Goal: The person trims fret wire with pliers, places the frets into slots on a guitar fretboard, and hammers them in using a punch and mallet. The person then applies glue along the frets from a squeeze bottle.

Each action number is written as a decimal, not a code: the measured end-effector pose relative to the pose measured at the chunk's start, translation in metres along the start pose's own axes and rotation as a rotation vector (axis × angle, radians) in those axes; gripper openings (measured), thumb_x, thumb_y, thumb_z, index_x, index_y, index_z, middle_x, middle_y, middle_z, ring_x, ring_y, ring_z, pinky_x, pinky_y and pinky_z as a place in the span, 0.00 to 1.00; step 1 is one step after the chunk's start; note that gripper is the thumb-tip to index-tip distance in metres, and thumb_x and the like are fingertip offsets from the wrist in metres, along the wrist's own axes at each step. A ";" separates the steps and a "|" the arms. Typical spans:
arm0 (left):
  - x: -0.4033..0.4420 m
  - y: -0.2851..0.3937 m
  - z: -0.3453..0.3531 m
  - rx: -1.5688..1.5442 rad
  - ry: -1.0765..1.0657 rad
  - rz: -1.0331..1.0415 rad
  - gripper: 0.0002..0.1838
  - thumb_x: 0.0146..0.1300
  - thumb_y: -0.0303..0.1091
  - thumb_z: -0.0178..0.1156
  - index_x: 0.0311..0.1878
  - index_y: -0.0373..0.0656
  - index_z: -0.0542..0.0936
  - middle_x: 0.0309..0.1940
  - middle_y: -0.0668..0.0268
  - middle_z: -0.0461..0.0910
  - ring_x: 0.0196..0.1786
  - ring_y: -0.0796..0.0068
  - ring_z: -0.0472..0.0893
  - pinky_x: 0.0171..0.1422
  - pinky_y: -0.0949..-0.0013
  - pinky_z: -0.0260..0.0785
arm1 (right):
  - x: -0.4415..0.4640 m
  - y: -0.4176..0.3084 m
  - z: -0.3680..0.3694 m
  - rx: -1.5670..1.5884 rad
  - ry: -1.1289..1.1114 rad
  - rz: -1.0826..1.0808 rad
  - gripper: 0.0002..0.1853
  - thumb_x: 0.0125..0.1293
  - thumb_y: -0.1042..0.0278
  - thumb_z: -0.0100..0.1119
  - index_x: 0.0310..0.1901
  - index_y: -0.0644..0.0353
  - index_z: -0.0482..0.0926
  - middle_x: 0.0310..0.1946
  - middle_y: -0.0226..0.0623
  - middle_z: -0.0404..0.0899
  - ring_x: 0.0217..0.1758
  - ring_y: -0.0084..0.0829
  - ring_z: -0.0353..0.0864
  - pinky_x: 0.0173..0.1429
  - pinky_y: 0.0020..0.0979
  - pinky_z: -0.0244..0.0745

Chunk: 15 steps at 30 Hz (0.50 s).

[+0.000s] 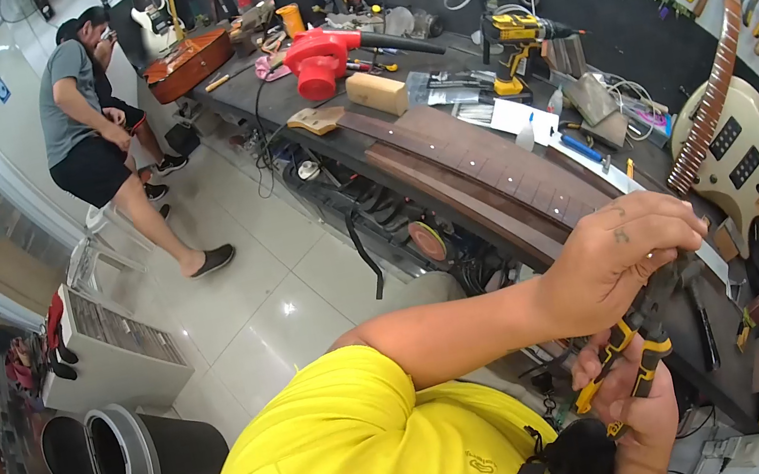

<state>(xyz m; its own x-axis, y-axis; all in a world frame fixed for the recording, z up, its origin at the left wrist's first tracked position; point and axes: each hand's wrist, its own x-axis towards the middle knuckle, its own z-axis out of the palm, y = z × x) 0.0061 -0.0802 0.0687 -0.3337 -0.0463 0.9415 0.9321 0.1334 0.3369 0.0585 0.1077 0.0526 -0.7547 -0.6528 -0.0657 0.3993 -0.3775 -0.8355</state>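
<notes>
My left hand is closed above the bench's front edge, its fingers bent downward in a pinch; what they hold, if anything, is hidden. Just below it, my right hand grips yellow-and-black pliers by the handles. The jaws point up toward my left hand and are partly hidden by it. Beyond my hands, a long dark fretboard with small pale dots and crosswise slots lies on the workbench.
A red blower, a wood block and a yellow drill stand farther along the bench. A cream guitar leans at right. Another person is at upper left. A bin stands at lower left.
</notes>
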 end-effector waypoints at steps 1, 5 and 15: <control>0.009 0.000 -0.004 0.009 0.021 0.082 0.14 0.75 0.21 0.56 0.59 0.37 0.81 0.57 0.52 0.84 0.61 0.47 0.83 0.67 0.52 0.74 | -0.004 -0.002 -0.012 -0.183 0.024 0.081 0.26 0.54 0.82 0.52 0.58 0.67 0.72 0.42 0.41 0.75 0.45 0.37 0.77 0.51 0.37 0.73; 0.039 0.026 -0.020 0.096 0.091 0.165 0.14 0.76 0.23 0.55 0.60 0.39 0.81 0.54 0.51 0.86 0.55 0.53 0.86 0.61 0.55 0.76 | -0.009 -0.007 -0.017 -0.139 0.068 0.116 0.14 0.72 0.74 0.54 0.57 0.65 0.73 0.34 0.38 0.78 0.34 0.31 0.77 0.38 0.31 0.72; 0.015 -0.084 -0.056 0.707 -0.475 -0.655 0.04 0.73 0.25 0.61 0.44 0.35 0.83 0.33 0.63 0.84 0.37 0.76 0.81 0.46 0.70 0.74 | -0.082 -0.123 -0.199 -1.615 0.952 -0.352 0.28 0.59 0.69 0.70 0.61 0.68 0.77 0.52 0.54 0.84 0.58 0.48 0.84 0.63 0.38 0.76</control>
<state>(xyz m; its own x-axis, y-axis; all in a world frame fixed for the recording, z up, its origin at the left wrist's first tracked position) -0.0691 -0.1474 0.0548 -0.9015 0.0520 0.4296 0.3091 0.7722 0.5551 -0.0324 0.3383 0.0527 -0.9015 0.0444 0.4305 -0.1862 0.8582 -0.4784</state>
